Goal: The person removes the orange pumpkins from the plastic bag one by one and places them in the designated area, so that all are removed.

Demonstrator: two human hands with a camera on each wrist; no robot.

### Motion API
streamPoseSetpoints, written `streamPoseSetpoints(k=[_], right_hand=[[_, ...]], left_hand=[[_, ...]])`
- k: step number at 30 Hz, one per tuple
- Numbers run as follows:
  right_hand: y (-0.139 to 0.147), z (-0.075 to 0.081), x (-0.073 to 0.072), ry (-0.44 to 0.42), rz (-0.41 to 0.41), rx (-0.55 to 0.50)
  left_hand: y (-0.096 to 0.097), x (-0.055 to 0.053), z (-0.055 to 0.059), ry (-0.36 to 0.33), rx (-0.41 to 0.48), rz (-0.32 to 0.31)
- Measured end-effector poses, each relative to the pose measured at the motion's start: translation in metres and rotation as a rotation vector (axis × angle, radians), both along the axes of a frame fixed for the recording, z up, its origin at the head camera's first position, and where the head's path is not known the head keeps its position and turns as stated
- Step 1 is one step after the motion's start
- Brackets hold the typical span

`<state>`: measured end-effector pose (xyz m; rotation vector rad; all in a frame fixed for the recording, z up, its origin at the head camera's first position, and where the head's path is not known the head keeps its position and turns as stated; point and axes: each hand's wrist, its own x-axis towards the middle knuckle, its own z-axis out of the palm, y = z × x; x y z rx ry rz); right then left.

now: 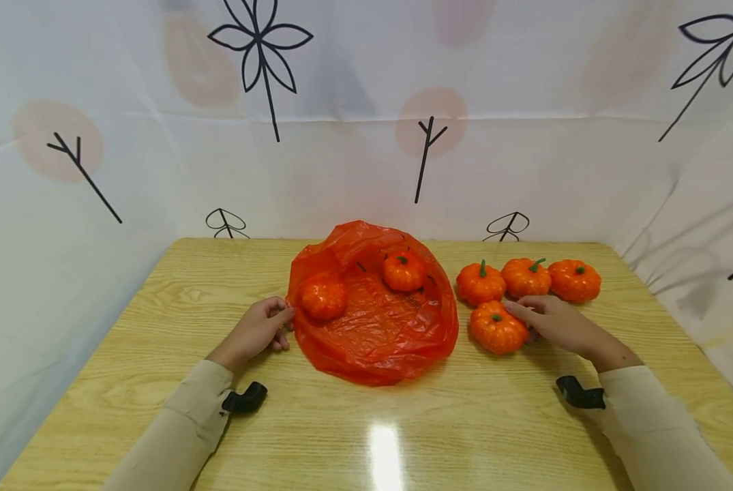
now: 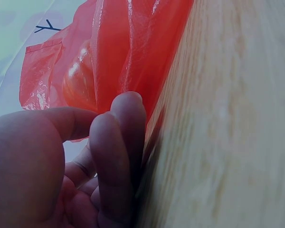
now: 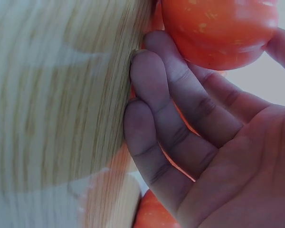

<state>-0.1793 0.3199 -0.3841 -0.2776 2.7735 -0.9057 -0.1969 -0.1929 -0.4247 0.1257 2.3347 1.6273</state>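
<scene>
A thin red plastic bag (image 1: 372, 341) lies spread with its mouth facing up. At its left edge my left hand (image 1: 258, 331) pinches the rim between thumb and fingers; the left wrist view shows the film (image 2: 114, 57) rising from the fingertips. One small orange pumpkin (image 1: 404, 271) sits inside the bag, and another pumpkin (image 1: 324, 298) shows at the bag's left side. My right hand (image 1: 553, 324) grips a ribbed pumpkin (image 1: 495, 329) right of the bag, thumb on top and fingers round its right side. The right wrist view shows this pumpkin (image 3: 218, 33) between thumb and fingers.
Behind my right hand, three more pumpkins stand in a row: one with an upright green stem (image 1: 480, 282), a middle one (image 1: 524, 278) and a right one (image 1: 576, 281). The wooden table (image 1: 341, 436) ends at a patterned white cloth (image 1: 341, 170) behind.
</scene>
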Motion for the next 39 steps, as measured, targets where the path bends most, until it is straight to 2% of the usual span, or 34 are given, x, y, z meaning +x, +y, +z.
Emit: streamPoseSetpoints(k=[5, 14, 22, 30, 34, 39], right_hand=[[0.002, -0.001, 0.0, -0.007, -0.007, 0.011], [0.002, -0.003, -0.002, -0.009, -0.01, 0.021], [0.001, -0.002, -0.003, -0.015, -0.011, 0.026], [0.002, 0.0, -0.001, -0.031, -0.015, 0.015], [0.002, 0.004, 0.001, 0.045, -0.042, 0.042], [-0.002, 0.014, 0.006, 0.226, -0.109, 0.077]], left_hand=[[0.001, 0.001, -0.001, -0.008, 0.0, 0.014], [0.0, 0.001, 0.0, 0.007, -0.003, -0.002], [-0.001, -0.001, -0.001, -0.006, -0.004, 0.017], [0.0, -0.002, -0.002, -0.004, 0.004, 0.004], [0.0, -0.002, -0.003, 0.0, 0.008, 0.004], [0.0, -0.002, -0.003, -0.003, -0.002, 0.011]])
